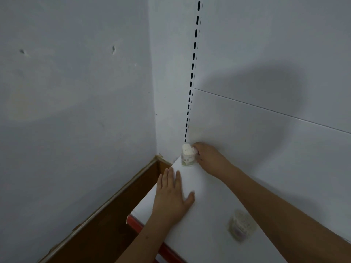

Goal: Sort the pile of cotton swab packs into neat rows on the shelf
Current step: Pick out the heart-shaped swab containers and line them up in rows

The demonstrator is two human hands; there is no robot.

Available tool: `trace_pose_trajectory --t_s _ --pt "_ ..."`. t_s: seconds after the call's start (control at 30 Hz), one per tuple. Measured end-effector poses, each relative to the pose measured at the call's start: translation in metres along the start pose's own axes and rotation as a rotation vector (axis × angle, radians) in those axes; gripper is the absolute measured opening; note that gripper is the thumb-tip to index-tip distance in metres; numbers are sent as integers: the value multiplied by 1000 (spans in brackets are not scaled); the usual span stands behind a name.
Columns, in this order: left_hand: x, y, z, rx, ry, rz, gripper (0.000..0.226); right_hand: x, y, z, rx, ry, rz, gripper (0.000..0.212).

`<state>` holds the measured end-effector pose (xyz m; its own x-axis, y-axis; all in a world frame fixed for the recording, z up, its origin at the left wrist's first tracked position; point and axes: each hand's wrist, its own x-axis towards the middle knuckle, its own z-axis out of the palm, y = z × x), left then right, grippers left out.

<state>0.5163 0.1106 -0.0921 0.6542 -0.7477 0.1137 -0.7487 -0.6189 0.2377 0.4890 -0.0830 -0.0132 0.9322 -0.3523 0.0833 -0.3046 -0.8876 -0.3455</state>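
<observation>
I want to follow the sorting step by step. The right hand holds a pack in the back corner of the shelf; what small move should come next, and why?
Probably the right hand should release the upright pack, which seems to stand on the shelf in the corner, then reach for the other pack lying nearer the front.

near swab pack [240,227] blurred, label unreadable

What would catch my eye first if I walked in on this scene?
Probably the right hand gripping an upright cotton swab pack in the white shelf's far corner, below the slotted rail. The left hand rests flat on the shelf nearer you, and a second pack, blurred, sits toward the front.
</observation>
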Motion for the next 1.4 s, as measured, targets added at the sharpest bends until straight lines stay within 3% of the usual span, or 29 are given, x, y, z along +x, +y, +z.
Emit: trace_pose_trajectory --t_s 0.13,0.27,0.43,0.67,0.77,0.9,1.03,1.13,1.2,1.3,1.37,1.4 --pt "1 1 3 10 -24 -2 90 -11 -27 -3 -192 102 -8 59" --pt "3 -1 8 8 1 11 90 -8 -38 7 -318 181 -24 53" --pt "3 -3 11 8 60 35 90 3 -24 22 -223 223 -63 29" --pt "2 -3 5 18 -11 31 97 -12 -15 14 -179 261 -196 57" --pt "4 -6 6 22 -15 32 99 -50 -9 -13 -102 268 -219 56" --pt "5 -9 9 28 0 55 101 -139 12 -48 101 -5 -57 58" --pt "7 -12 19 20 74 81 96 -216 29 -31 204 -59 79 71" --pt "8 -10 15 -30 48 89 97 -238 27 -6 289 47 148 58" --pt "4 -5 5 -114 -27 183 98 -240 18 1 302 146 234 52" --pt "-23 26 -10 -387 -211 457 93 -234 4 5 363 305 368 51" --pt "-43 52 -12 -567 -320 483 92 -226 -6 8 423 386 404 52" --pt "-49 60 -10 -646 -295 456 86 -223 -10 9 460 413 415 53"
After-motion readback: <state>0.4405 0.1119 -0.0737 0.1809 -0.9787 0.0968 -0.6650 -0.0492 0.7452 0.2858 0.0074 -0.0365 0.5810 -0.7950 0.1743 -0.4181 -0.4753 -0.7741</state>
